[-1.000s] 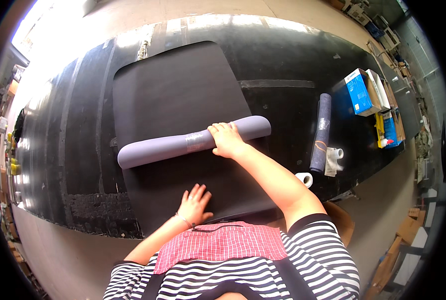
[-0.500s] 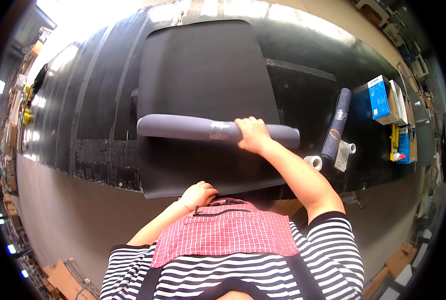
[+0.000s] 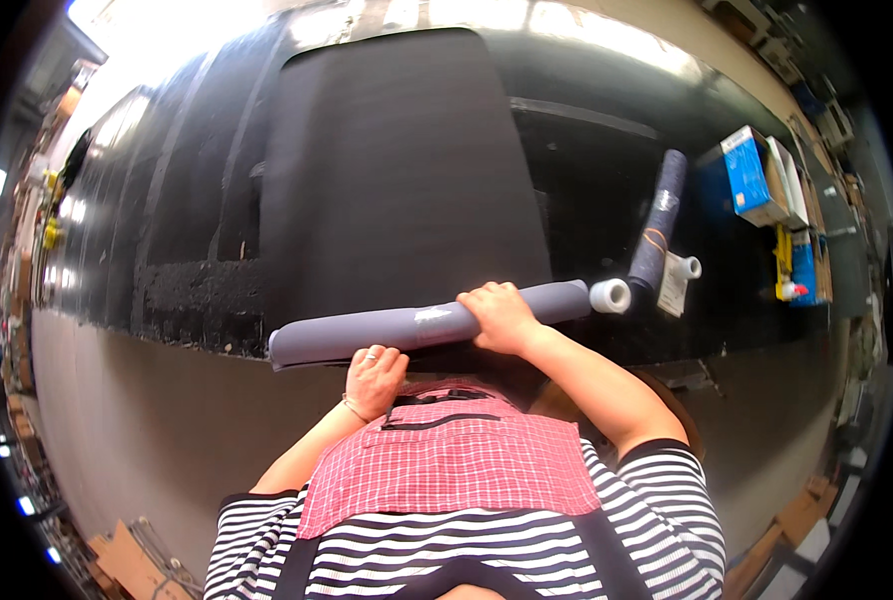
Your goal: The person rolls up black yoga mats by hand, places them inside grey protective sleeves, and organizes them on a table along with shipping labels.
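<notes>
A black mat [image 3: 397, 170] with rounded far corners lies flat across the black table. Along its near end rests a grey-purple rolled mat [image 3: 357, 330], slanting a little up to the right, with a clear shiny band around its middle. My right hand [image 3: 501, 316] is closed over the roll, right of that band. My left hand [image 3: 375, 380], a ring on one finger, is at the table's front edge against the near side of the roll. Its fingers are bent together at the black mat's near edge; their tips are partly hidden.
Right of the roll stands a white tape roll [image 3: 611, 295]. Behind it lies a dark speckled rolled mat [image 3: 659, 225] tied with a brown band, beside a paper tag [image 3: 673, 288] and another white roll [image 3: 691, 267]. Blue boxes [image 3: 752, 178] and a yellow tool [image 3: 785, 262] are farther right.
The grey-purple roll has come toward me, from the middle of the black mat to its near end, with my right hand on it. My left hand has shifted slightly left and up.
</notes>
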`<move>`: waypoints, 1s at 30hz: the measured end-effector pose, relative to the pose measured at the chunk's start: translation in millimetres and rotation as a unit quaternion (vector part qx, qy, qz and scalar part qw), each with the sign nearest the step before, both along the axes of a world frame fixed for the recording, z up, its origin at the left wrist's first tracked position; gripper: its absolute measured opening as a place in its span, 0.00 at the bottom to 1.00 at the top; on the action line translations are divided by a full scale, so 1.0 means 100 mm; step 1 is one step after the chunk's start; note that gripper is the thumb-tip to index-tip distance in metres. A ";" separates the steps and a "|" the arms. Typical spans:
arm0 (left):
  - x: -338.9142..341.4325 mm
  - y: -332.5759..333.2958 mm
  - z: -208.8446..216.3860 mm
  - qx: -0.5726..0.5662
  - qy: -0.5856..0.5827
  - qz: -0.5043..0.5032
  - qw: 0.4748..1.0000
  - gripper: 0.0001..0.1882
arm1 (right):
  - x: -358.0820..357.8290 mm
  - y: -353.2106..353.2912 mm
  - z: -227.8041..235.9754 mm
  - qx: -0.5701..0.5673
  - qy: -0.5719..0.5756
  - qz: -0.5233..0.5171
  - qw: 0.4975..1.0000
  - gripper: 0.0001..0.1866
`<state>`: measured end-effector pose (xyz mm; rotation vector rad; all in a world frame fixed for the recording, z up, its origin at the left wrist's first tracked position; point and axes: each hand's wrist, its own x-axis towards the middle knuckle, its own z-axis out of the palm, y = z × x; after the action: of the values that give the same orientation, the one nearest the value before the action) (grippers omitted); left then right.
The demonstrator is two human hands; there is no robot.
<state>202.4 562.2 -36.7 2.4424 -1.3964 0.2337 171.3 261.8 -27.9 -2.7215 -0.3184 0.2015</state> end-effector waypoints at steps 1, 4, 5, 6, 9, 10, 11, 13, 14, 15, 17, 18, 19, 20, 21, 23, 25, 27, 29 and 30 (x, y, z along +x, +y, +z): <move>0.01 -0.04 0.04 0.001 -0.013 0.006 1.000 0.06 | -0.01 0.00 -0.01 -0.005 0.014 0.001 1.000 0.34; 0.04 -0.11 0.05 -0.021 -0.032 0.026 0.999 0.06 | 0.06 0.02 0.00 -0.025 0.075 -0.001 0.997 0.32; 0.07 -0.10 0.02 -0.032 0.012 0.021 0.999 0.07 | 0.09 0.05 0.01 -0.032 0.082 -0.007 0.996 0.32; 0.10 -0.11 0.01 -0.037 0.025 0.015 0.999 0.06 | 0.10 0.08 0.03 -0.040 0.090 -0.016 0.995 0.32; 0.19 -0.16 0.02 -0.030 0.044 0.019 0.998 0.05 | 0.10 0.18 0.02 -0.008 0.077 -0.074 0.994 0.40; 0.21 -0.19 0.04 -0.024 0.050 0.022 0.998 0.05 | 0.08 0.20 -0.01 -0.001 0.045 -0.081 0.996 0.38; 0.24 -0.19 0.04 -0.014 0.057 0.017 0.998 0.05 | 0.09 0.19 -0.04 0.002 0.052 -0.067 0.996 0.35; 0.26 -0.19 0.03 0.005 0.057 0.010 0.998 0.06 | 0.12 0.17 -0.05 0.002 0.057 -0.052 0.997 0.30; 0.26 -0.18 0.02 0.016 0.051 0.007 0.999 0.06 | 0.13 0.17 -0.05 0.000 0.054 -0.050 0.997 0.28; 0.26 -0.18 0.01 0.027 0.044 0.005 0.999 0.06 | 0.13 0.17 -0.05 -0.002 0.051 -0.047 0.998 0.26; 0.24 -0.17 0.00 0.025 0.045 -0.001 0.999 0.06 | 0.08 0.18 -0.05 -0.006 0.027 -0.054 0.998 0.24; 0.23 -0.16 0.01 0.023 0.047 -0.002 0.999 0.06 | 0.05 0.19 -0.05 -0.008 0.016 -0.055 0.998 0.23; 0.23 -0.16 0.01 0.024 0.045 -0.012 0.999 0.06 | 0.05 0.20 -0.06 -0.009 0.006 -0.057 0.998 0.22; 0.23 -0.15 0.00 0.022 0.043 -0.016 0.999 0.06 | 0.04 0.21 -0.04 -0.003 0.013 -0.059 0.998 0.21; 0.22 -0.15 -0.01 0.021 0.042 -0.020 0.999 0.06 | 0.04 0.22 -0.02 0.003 0.019 -0.059 0.998 0.20; 0.21 -0.15 0.01 0.020 0.049 -0.026 0.998 0.07 | 0.03 0.27 0.01 0.015 0.024 -0.055 0.998 0.19; 0.21 -0.13 0.00 0.019 0.050 -0.027 0.998 0.07 | 0.06 0.36 0.04 0.022 0.025 -0.053 0.998 0.19; 0.23 -0.13 0.01 0.020 0.063 -0.029 0.997 0.06 | 0.10 0.44 0.01 0.025 0.029 -0.049 0.998 0.18; 0.25 -0.12 0.02 0.023 0.090 -0.032 0.995 0.06 | 0.09 0.44 -0.04 0.039 0.034 -0.050 0.997 0.18; 0.25 -0.12 0.03 0.020 0.091 -0.026 0.995 0.06 | 0.10 0.44 -0.07 0.045 0.037 -0.049 0.997 0.19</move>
<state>227.4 550.4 -34.2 2.3874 -1.3953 -0.0295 180.9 306.1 -34.7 -2.6251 -0.1679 0.2529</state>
